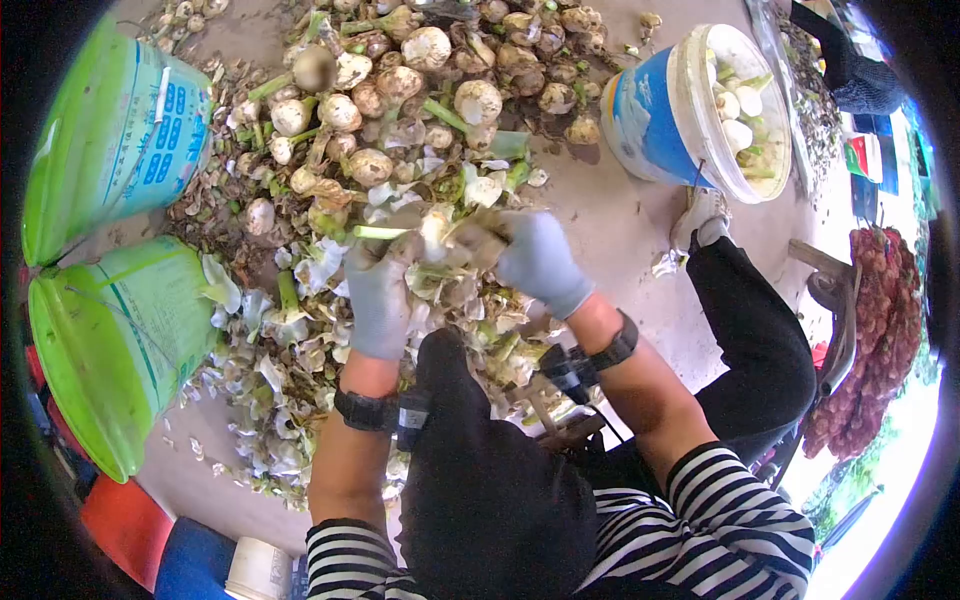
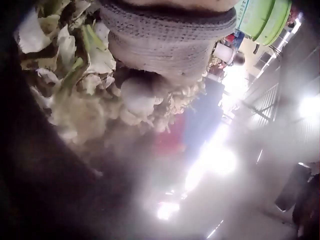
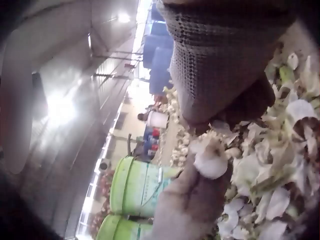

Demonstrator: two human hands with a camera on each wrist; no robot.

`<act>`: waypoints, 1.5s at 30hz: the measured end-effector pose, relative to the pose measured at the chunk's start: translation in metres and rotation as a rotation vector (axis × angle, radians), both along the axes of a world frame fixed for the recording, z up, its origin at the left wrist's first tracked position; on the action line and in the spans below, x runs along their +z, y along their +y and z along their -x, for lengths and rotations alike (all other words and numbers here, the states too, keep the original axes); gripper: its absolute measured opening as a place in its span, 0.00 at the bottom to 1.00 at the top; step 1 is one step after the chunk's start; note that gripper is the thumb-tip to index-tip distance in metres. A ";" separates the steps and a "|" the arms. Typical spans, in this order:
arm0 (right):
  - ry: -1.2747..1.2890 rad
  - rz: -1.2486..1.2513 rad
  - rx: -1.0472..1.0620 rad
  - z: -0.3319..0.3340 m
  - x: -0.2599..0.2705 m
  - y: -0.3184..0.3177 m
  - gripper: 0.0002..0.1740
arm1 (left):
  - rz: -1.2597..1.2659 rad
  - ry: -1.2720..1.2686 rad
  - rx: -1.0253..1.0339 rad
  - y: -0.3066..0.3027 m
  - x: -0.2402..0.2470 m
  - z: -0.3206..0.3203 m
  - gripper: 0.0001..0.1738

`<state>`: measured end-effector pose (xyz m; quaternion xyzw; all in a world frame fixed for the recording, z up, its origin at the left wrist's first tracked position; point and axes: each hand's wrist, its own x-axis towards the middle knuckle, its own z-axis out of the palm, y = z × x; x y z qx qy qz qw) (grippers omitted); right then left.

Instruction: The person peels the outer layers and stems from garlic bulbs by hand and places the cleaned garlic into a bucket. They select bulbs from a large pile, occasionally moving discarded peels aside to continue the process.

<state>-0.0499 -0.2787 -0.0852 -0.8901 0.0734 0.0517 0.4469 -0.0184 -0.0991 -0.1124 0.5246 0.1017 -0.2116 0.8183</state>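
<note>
A garlic bulb (image 1: 436, 230) with a short green stem is between both gloved hands, above the heap of peelings. My left hand (image 1: 378, 300) holds it by its curled fingers; the right wrist view shows the pale round bulb (image 3: 211, 162) against that glove. My right hand (image 1: 545, 262) is at the bulb's other side, its fingers curled in and pinching at the outer skin, blurred in the head view. In the left wrist view the left glove (image 2: 160, 47) hides most of the grip.
Unpeeled garlic bulbs (image 1: 400, 85) are heaped ahead, with peelings (image 1: 290, 370) strewn below. A white-and-blue bucket (image 1: 640, 115) of peeled garlic stands at the far right. Two green-rimmed buckets (image 1: 130, 330) stand at the left. Red mesh sacks (image 1: 870, 340) are at the right edge.
</note>
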 end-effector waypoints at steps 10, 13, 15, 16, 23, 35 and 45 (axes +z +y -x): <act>0.117 -0.107 -0.123 -0.007 -0.023 -0.022 0.15 | 0.203 0.052 0.042 0.010 -0.001 0.003 0.13; 0.172 -0.156 -0.052 -0.004 -0.006 -0.015 0.16 | 0.254 0.091 0.039 0.006 -0.002 0.005 0.13; 0.123 -0.178 -0.053 -0.008 -0.003 -0.009 0.18 | 0.276 0.087 0.022 0.003 0.000 -0.001 0.12; 0.103 -0.150 0.025 -0.008 -0.006 -0.006 0.17 | 0.232 0.071 -0.004 0.003 0.001 -0.002 0.13; 0.207 -0.018 -0.066 -0.003 -0.026 -0.009 0.17 | 0.724 0.332 0.132 0.006 0.027 -0.005 0.14; 0.269 -0.894 -0.255 -0.007 -0.001 0.000 0.13 | 0.553 0.320 0.117 -0.004 0.007 0.002 0.16; 0.213 -0.868 -0.192 0.006 0.013 -0.025 0.35 | 0.120 0.002 -0.399 -0.041 0.046 -0.015 0.22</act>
